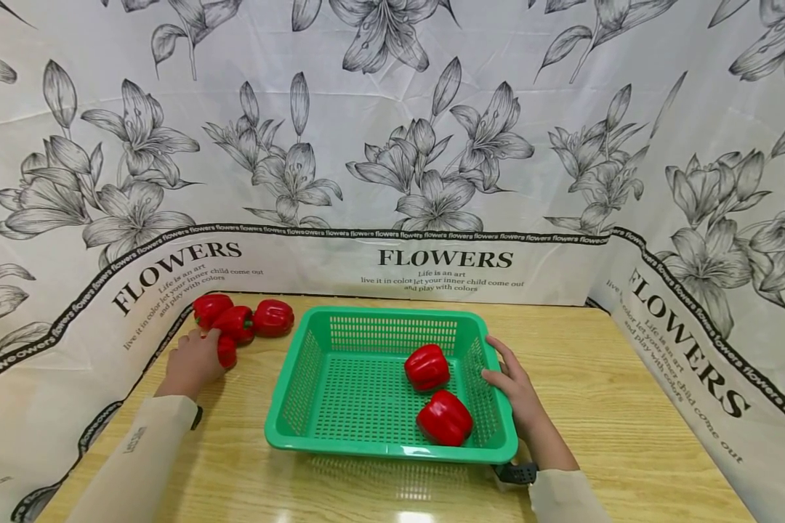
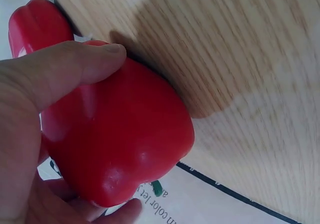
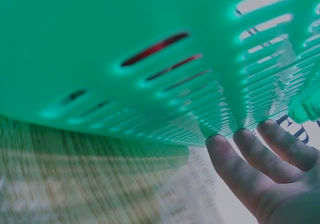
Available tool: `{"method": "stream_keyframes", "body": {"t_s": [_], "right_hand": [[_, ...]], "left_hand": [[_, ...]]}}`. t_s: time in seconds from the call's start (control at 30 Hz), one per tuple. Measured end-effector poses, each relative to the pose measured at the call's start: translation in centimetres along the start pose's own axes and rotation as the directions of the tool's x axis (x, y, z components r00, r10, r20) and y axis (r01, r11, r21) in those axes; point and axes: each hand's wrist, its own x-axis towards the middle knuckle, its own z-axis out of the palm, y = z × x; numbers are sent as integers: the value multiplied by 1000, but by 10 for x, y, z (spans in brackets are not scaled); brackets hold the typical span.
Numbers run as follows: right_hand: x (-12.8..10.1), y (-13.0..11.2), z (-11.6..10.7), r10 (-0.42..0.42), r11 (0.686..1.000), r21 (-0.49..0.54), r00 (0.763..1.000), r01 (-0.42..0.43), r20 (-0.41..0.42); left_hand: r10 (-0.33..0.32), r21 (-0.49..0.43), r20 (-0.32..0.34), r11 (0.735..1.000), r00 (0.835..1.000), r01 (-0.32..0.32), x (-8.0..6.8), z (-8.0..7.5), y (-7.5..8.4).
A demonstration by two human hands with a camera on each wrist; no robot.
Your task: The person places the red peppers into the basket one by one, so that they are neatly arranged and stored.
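Left of the basket [image 1: 340, 436], my left hand [image 1: 192, 363] grips a pepper [image 2: 120, 139] on the desk [image 1: 595, 378]; right hand [image 1: 513, 385], fingers straight, steadies the rim. Pickup step; next needs a lift over the wall.

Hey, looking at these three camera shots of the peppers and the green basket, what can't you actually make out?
- Head view: the pepper under the left hand is mostly covered by the hand.
- Left wrist view: the basket is out of frame; the grip on that pepper fills the picture.
- Right wrist view: the green basket wall blocks the peppers inside; only red slivers show through slots. The right hand thumb is cut off.
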Motion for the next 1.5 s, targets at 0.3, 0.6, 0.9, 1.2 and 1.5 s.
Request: {"method": "stream_keyframes", "body": {"t_s": [0.3,0.6,0.9,1.2,1.5], "right_hand": [[-1,1,0,12,1000,-16,1000,-12,0],[0,0,0,10,1000,-24,1000,-10,-1],[0,1,0,11,1000,-29,1000,-11,-5],[0,1,0,20,999,-37,1000,-20,-11],[0,0,0,23,1000,-17,1000,-23,-10]], "left_hand": [[51,0,-60,999,997,-51,-4,-4,2],[39,-33,-51,999,998,-41,1,-12,7],[76,-29,-79,996,994,-78,-7,-24,18],[103,-44,-72,993,992,-107,-10,-38,35],[143,-38,-102,988,984,-148,-15,-52,51]]}}
